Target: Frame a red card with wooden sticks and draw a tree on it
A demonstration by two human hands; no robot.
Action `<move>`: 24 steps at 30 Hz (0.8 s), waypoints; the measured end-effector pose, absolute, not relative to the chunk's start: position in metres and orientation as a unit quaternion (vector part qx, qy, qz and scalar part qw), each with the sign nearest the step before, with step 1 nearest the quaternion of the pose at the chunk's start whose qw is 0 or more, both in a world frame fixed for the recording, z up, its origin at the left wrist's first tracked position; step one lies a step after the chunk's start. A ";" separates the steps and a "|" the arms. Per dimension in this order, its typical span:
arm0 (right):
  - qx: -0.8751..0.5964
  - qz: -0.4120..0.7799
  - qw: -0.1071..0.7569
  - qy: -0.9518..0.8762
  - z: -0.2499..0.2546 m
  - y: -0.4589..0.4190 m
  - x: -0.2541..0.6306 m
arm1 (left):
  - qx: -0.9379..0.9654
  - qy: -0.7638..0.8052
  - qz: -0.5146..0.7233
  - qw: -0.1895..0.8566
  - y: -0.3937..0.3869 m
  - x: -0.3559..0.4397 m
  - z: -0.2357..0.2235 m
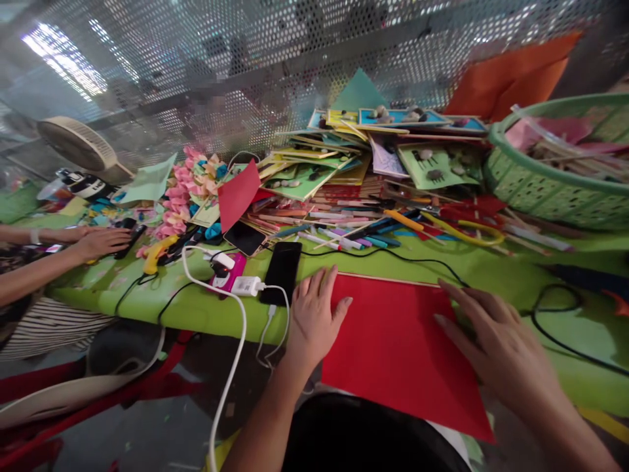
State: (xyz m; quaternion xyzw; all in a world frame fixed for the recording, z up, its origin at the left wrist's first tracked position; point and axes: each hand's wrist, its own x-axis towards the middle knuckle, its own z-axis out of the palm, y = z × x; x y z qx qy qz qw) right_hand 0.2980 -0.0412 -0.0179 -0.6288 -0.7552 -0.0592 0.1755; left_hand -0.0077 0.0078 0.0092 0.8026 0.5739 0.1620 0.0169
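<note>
A sheet of red paper (393,347) lies in front of me, its near part hanging over the table edge. Along its far edge runs a thin wooden stick (388,280). My left hand (314,321) rests on the paper's far left corner, fingers stretched out and thumb on the red surface. My right hand (496,334) lies at the far right corner with its fingers extended, some of them touching the stick's end. Neither hand is wrapped round anything. A black phone (282,272) lies just left of my left hand.
A pink power strip (230,272) with white plugs and cables sits left. Markers and sticks (344,226) crowd the back, below stacked cards (314,170). A green basket (560,190) stands right, near a glue gun (590,278). Another person's hands (105,242) work at far left.
</note>
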 end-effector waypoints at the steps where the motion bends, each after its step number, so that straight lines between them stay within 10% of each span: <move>1: -0.625 -0.063 0.176 -0.758 -0.018 -0.041 0.298 | 0.802 0.574 0.161 0.017 0.008 -0.008 0.009; 24: -0.649 -0.004 0.222 -0.728 -0.027 -0.039 0.302 | 0.799 0.575 0.176 0.022 0.011 -0.008 0.006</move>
